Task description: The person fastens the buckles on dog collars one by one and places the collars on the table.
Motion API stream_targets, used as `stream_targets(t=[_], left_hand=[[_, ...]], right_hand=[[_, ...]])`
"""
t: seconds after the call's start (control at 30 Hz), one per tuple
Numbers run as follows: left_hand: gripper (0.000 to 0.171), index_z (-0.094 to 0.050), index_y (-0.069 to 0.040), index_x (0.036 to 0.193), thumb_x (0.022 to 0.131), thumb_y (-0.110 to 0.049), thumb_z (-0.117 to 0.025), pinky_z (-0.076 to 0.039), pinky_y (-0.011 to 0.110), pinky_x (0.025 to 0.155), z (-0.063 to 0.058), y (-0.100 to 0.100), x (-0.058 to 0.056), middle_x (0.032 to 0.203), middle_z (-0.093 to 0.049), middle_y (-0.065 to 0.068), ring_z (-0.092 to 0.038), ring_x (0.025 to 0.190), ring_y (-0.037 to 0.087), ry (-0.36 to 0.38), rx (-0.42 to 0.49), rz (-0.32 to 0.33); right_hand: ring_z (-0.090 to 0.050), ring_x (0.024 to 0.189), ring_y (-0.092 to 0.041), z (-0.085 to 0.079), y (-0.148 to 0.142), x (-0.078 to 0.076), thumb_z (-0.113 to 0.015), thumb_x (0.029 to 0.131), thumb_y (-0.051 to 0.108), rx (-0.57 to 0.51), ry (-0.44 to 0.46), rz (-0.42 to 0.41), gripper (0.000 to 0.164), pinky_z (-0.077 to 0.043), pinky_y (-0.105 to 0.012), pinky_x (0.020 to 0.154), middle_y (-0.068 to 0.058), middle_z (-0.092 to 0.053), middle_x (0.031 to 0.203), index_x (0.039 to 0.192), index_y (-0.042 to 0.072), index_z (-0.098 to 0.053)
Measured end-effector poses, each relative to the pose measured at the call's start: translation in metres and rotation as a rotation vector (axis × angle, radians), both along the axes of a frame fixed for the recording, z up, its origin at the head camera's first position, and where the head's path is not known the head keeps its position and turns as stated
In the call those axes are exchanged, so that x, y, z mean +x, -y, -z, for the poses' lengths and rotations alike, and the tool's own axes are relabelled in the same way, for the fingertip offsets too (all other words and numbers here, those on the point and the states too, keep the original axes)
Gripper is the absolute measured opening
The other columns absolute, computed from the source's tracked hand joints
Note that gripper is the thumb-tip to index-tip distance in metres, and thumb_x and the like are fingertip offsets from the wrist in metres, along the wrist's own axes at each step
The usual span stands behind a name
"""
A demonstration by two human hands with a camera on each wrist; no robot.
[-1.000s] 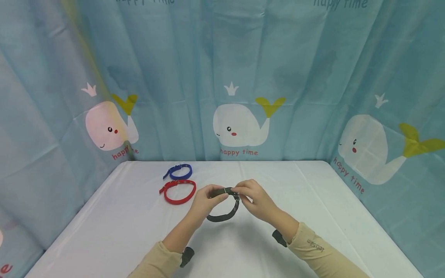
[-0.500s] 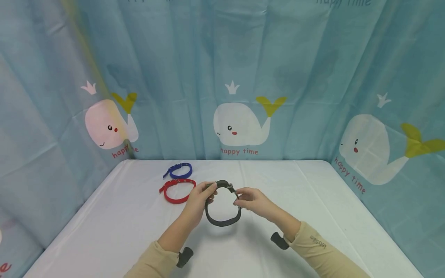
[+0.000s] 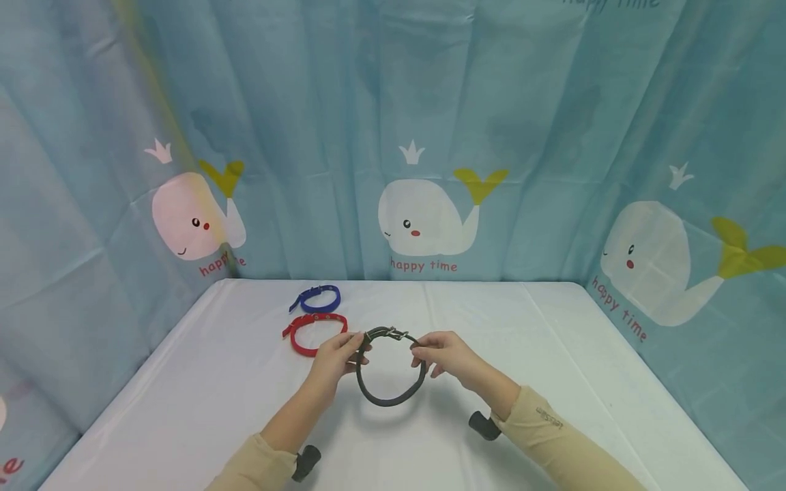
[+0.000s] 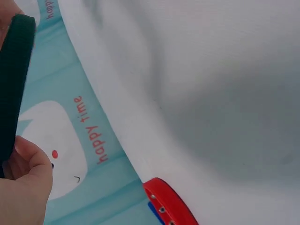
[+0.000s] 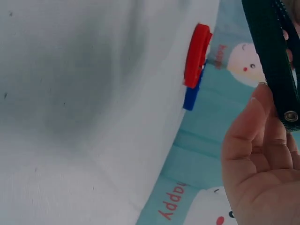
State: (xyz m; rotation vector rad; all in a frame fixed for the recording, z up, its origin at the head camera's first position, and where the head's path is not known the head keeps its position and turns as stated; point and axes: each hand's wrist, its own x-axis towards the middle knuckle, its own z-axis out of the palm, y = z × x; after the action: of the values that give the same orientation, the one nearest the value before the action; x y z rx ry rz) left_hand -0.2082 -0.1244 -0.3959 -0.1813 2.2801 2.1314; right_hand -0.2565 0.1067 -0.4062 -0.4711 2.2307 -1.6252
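Note:
A dark green collar, buckled into a ring with a metal buckle at its top, is held up above the white table between both hands. The left hand pinches its upper left side, near the buckle. On the opposite side the right hand pinches the strap between thumb and fingers. In the right wrist view, a metal eyelet shows on the strap beside the right fingers. The left wrist view shows the left hand at the strap's lower end.
Behind the left hand a red collar lies looped on the white table. Farther back lies a blue collar, also looped. A light blue curtain printed with whales surrounds the table's back and sides.
The left hand has moved left along the green collar and the right hand has shifted its grip to the right side. The ring has turned and opened rounder; red and blue collars stay put.

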Motion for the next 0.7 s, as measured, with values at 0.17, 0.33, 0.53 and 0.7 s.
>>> stream_targets(t=[0.17, 0.33, 0.53, 0.7], left_hand=[[0.038, -0.059, 0.007, 0.120, 0.101, -0.025, -0.052, -0.051, 0.030, 0.076, 0.006, 0.014, 0.002, 0.101, -0.068, 0.011, -0.066, 0.081, 0.021, 0.032, 0.021, -0.027], [0.039, -0.056, 0.007, 0.124, 0.101, -0.025, -0.053, -0.049, 0.027, 0.073, 0.013, 0.027, 0.003, 0.100, -0.068, 0.009, -0.066, 0.080, 0.018, 0.071, 0.039, -0.072], [0.042, -0.052, 0.007, 0.127, 0.096, -0.019, -0.062, -0.051, 0.030, 0.075, 0.018, 0.044, 0.002, 0.105, -0.065, 0.012, -0.066, 0.078, 0.017, 0.089, 0.030, -0.085], [0.045, -0.049, 0.007, 0.131, 0.096, -0.016, -0.062, -0.052, 0.029, 0.076, 0.023, 0.061, 0.004, 0.108, -0.063, 0.015, -0.066, 0.079, 0.015, 0.120, 0.007, -0.111]], right_hand=[[-0.056, 0.071, -0.014, 0.005, 0.015, -0.005, -0.065, 0.093, 0.019, -0.045, 0.056, 0.011, 0.024, -0.052, -0.030, 0.064, -0.003, -0.067, 0.080, 0.106, -0.002, -0.067], [-0.057, 0.074, -0.016, 0.011, 0.033, -0.009, -0.066, 0.091, 0.014, -0.057, 0.129, 0.015, 0.032, -0.052, -0.031, 0.065, -0.007, -0.069, 0.087, 0.116, -0.007, -0.062], [-0.060, 0.092, -0.027, 0.016, 0.054, -0.009, -0.070, 0.086, 0.006, -0.091, 0.217, 0.047, 0.043, -0.052, -0.034, 0.071, -0.009, -0.067, 0.097, 0.125, -0.008, -0.057], [-0.061, 0.092, -0.026, 0.022, 0.071, -0.010, -0.072, 0.085, 0.005, -0.146, 0.284, 0.074, 0.043, -0.052, -0.040, 0.081, -0.010, -0.068, 0.098, 0.124, -0.006, -0.059]])
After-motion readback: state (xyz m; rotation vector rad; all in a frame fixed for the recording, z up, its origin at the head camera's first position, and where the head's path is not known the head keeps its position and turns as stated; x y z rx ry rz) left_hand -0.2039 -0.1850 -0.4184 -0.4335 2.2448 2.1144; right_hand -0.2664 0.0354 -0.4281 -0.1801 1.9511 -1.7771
